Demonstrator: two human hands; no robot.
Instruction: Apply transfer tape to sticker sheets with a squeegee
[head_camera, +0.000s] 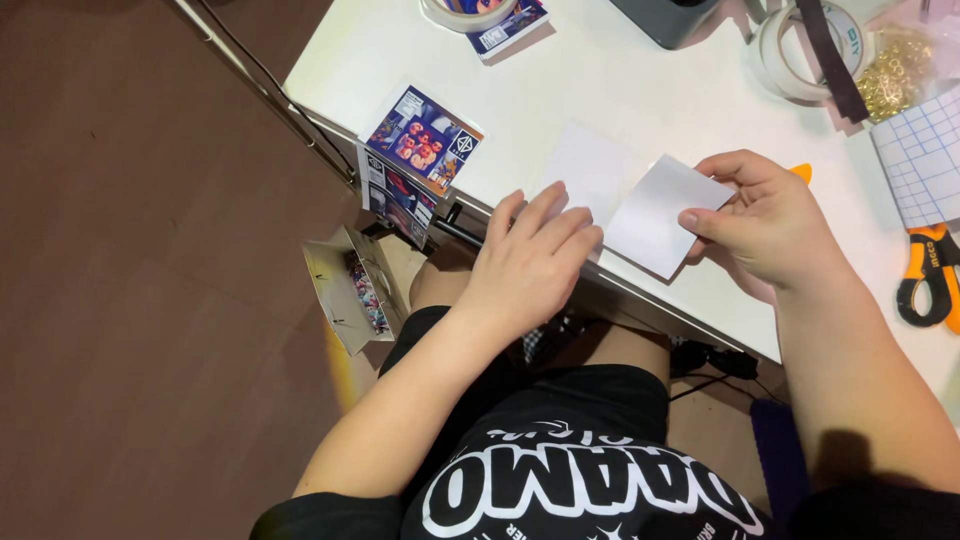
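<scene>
White tabletop (620, 70) fills the upper right of the head view, with brown floor (130, 300) to the left and the person's black printed shirt (590, 480) at the bottom.

Right hand (765, 225) comes in from the lower right, forearm angled up along the table's near edge, wrist slightly bent inward. Its thumb and forefinger are pinched together on the right edge of a blank white square card (660, 215), which is tilted like a diamond; the other fingers curl behind it. An orange tip (802, 172) shows just past the knuckles; what it belongs to cannot be told.

Left hand (530, 260) reaches up from the lap, forearm running diagonally, palm down. Its fingers are straight and held close together, lying flat at the table's near edge with the tips touching a second white card (590, 165) that lies flat on the table, just beside and partly under the held one. This hand grips nothing.

Farther left, colourful printed picture cards (420, 150) hang over the table edge. Below them an open paper box (350, 290) stands near the person's knee. At the far side lie rolls of white tape (800, 55), a bag of small gold rings (900, 70), a gridded sheet (925, 155) and orange-handled scissors (930, 275).
</scene>
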